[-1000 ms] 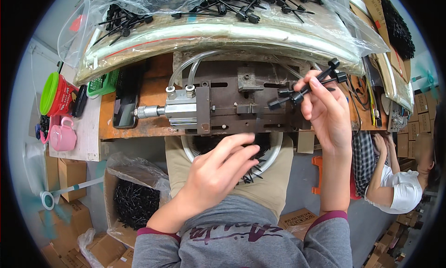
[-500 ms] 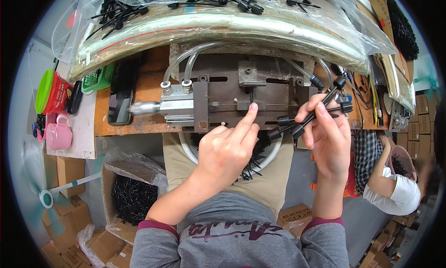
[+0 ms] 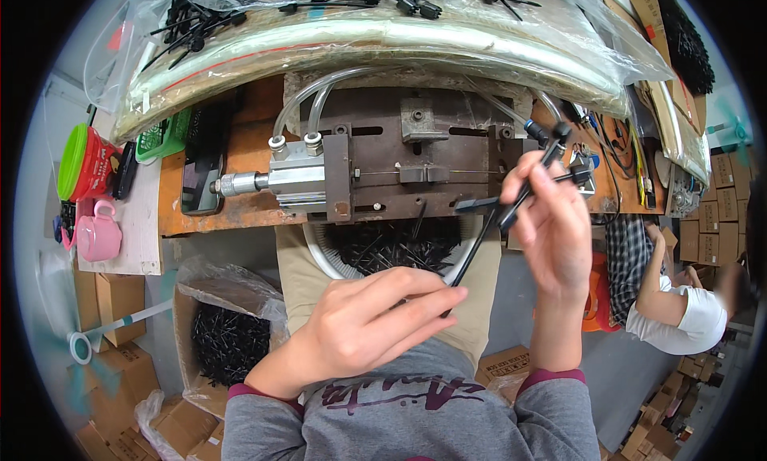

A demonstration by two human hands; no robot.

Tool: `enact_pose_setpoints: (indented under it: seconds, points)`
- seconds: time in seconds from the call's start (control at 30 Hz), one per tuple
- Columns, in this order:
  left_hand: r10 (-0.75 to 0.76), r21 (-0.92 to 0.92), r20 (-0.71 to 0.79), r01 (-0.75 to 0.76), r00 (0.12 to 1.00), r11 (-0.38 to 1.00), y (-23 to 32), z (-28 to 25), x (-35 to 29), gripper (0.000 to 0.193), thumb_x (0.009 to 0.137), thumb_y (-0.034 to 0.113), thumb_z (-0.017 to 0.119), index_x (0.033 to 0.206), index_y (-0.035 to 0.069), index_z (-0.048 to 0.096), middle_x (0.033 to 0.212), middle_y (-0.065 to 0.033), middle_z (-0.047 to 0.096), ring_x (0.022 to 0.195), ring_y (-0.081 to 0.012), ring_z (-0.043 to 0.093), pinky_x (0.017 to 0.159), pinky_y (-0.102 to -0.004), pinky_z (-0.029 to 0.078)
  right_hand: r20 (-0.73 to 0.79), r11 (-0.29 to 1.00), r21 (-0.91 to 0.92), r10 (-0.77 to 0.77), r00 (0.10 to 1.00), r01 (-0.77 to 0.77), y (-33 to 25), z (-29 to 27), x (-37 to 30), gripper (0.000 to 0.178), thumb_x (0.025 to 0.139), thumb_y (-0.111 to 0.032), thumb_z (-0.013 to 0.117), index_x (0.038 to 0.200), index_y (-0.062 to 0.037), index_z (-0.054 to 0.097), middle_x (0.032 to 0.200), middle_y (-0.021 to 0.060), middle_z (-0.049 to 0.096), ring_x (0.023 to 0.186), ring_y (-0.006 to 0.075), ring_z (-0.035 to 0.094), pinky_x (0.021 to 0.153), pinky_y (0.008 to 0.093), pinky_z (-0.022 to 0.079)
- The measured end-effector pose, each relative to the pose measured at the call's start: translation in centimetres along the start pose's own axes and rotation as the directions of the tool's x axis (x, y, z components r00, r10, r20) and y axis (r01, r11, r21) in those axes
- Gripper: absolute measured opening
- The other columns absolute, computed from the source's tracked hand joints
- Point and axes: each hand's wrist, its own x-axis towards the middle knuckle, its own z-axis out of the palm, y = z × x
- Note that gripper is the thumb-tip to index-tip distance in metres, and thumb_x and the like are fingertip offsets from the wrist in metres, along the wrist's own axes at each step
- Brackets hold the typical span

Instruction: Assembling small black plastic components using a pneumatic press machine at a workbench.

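On the rusty orange surface (image 3: pixel 240 209) sits a metal press jig (image 3: pixel 399 169), and just right of it the right hand (image 3: pixel 551 229) pinches several black rods (image 3: pixel 511 205), which could slip while the left hand (image 3: pixel 375 317), loosely curled, reaches below the jig.

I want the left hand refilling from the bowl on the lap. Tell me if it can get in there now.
Probably yes: the left hand hovers just below the bowl of black parts, fingers loosely curled, nothing between them. Only the long black piece in the right hand crosses nearby.
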Motion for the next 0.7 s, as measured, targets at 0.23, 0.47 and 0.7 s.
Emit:
enact_pose_setpoints:
  seconds: [0.23, 0.47, 0.7]
  points:
    - [-0.090, 0.256, -0.087, 0.109, 0.992, 0.961, -3.1, 2.3, -0.3, 0.029, 0.070, 0.011, 0.085, 0.095, 0.002, 0.072, 0.117, -0.0140, 0.070, 0.075, -0.0174, 0.070, 0.067, -0.0293, 0.057, -0.078, 0.855, -0.417, -0.371, 0.925, 0.308, 0.6, 0.5, -0.9, 0.015, 0.096, 0.003, 0.060, 0.109, 0.0060, 0.066, 0.101, 0.0162, 0.069, 0.070, 0.0148, 0.066, 0.063, 0.0251, 0.054]
    - [-0.061, 0.567, -0.032, 0.069, 0.998, 0.821, -4.5, 3.9, 0.8, 0.027, 0.071, 0.016, 0.083, 0.093, 0.006, 0.072, 0.127, -0.0098, 0.069, 0.062, -0.0162, 0.065, 0.060, -0.0262, 0.051, 0.467, -0.128, -0.825, -0.704, 0.536, 0.550, 1.7, 0.2, -1.6, 0.026, 0.080, 0.011, 0.073, 0.105, 0.0063, 0.071, 0.102, 0.0190, 0.072, 0.084, 0.0265, 0.073, 0.074, 0.0310, 0.060]
    - [-0.143, 0.385, -0.017, 0.139, 0.990, 0.912, -4.1, 2.9, 1.1, 0.034, 0.070, 0.018, 0.085, 0.099, 0.005, 0.073, 0.121, -0.0109, 0.071, 0.067, -0.0163, 0.068, 0.063, -0.0265, 0.054, 0.644, -0.319, -0.735, -0.604, 0.469, 0.599, 1.6, -1.0, -1.7, 0.028, 0.072, 0.007, 0.075, 0.100, 0.0083, 0.072, 0.100, 0.0208, 0.072, 0.073, 0.0258, 0.071, 0.062, 0.0313, 0.057]
